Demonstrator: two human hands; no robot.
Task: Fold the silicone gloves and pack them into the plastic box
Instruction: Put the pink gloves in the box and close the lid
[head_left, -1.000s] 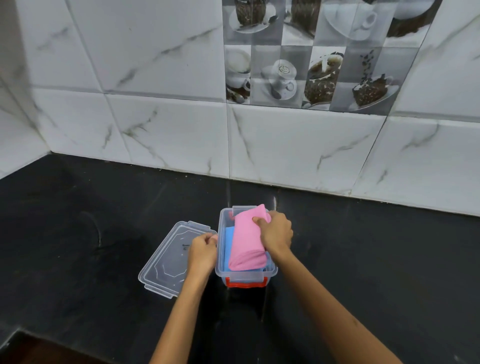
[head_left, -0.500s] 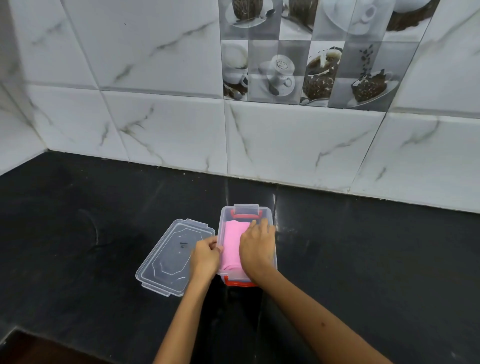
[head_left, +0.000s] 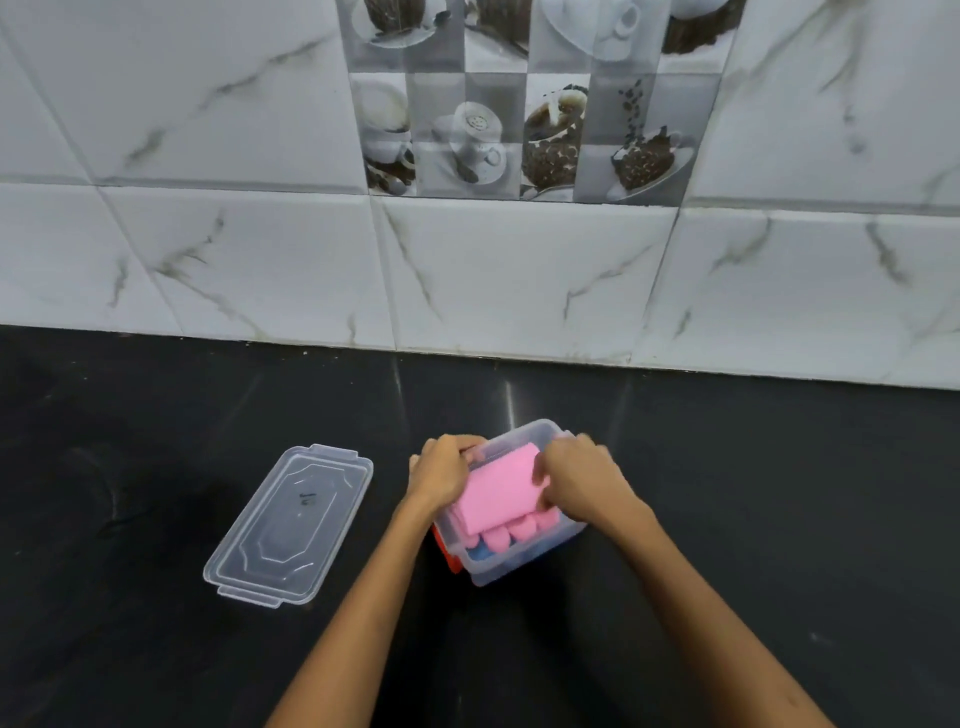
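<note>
While both hands bear down on it, the folded pink glove (head_left: 500, 491) sits on top of the clear plastic box (head_left: 524, 564), filling most of its opening and rising above the rim. The left hand (head_left: 439, 475) is curled over the glove's far left corner, its grip closed on that corner against the box rim; the right hand (head_left: 584, 483) clasps the glove's right edge, fingers (head_left: 540, 475) bent onto the pink surface and pinching it. The glove shows as a smooth, flat pink slab, tilted, with a row of rounded pink finger ends sticking out beneath its near edge. Under these a blue glove (head_left: 483, 553) shows through the box's clear wall. A red latch (head_left: 451, 558) marks the box's near left end, and the box stands askew on the black table (head_left: 156, 649). To the left, apart from the box, the clear lid (head_left: 291, 525) lies flat on the table. Behind runs a wall of white marbled tiles (head_left: 519, 275), with a panel of coffee-cup pictures (head_left: 519, 104) above.
</note>
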